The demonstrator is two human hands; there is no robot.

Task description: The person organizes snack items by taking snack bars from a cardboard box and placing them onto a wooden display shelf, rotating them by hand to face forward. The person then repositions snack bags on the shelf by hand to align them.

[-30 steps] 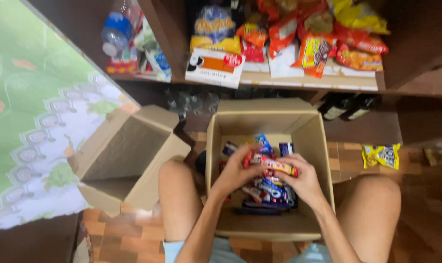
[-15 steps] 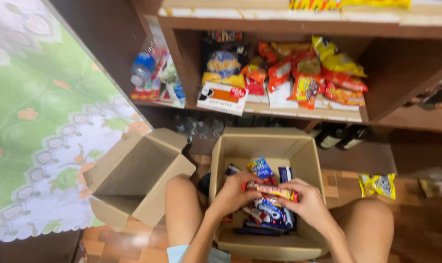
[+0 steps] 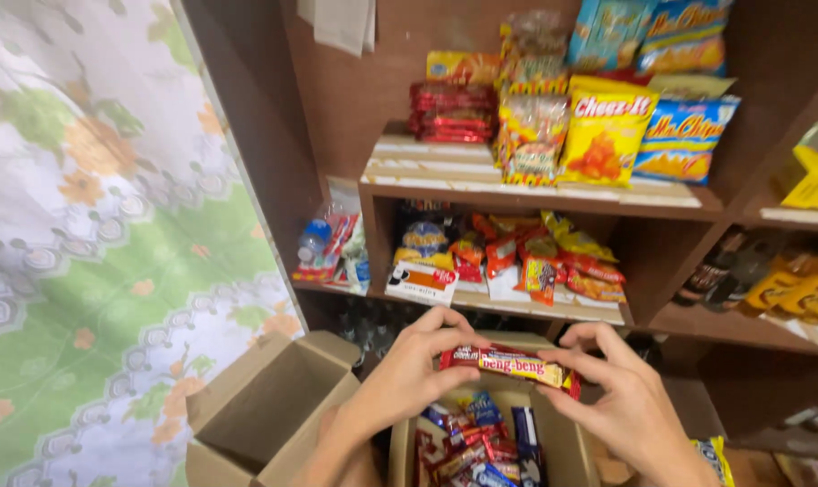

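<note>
1. Gripping a red snack bar by its ends, left hand and right hand are holding it above the open cardboard box.
2. Keeping it level is helping, judging by the crowded shelf above.

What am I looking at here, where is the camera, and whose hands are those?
The camera sits on a person's head and looks down and forward, so the two bare hands reaching in from the bottom are that person's own. The left hand and the right hand together hold a stack of red wrapped snack bars, one hand at each end. Right below them is an open cardboard box with more wrapped snacks inside. A second open cardboard box, which looks empty, stands to its left. Ahead is a brown wooden shelf unit stocked with goods: yellow and blue chip bags on the upper board, small colourful snack packets on the lower one. A floral cloth in green and white fills the left side.
</note>
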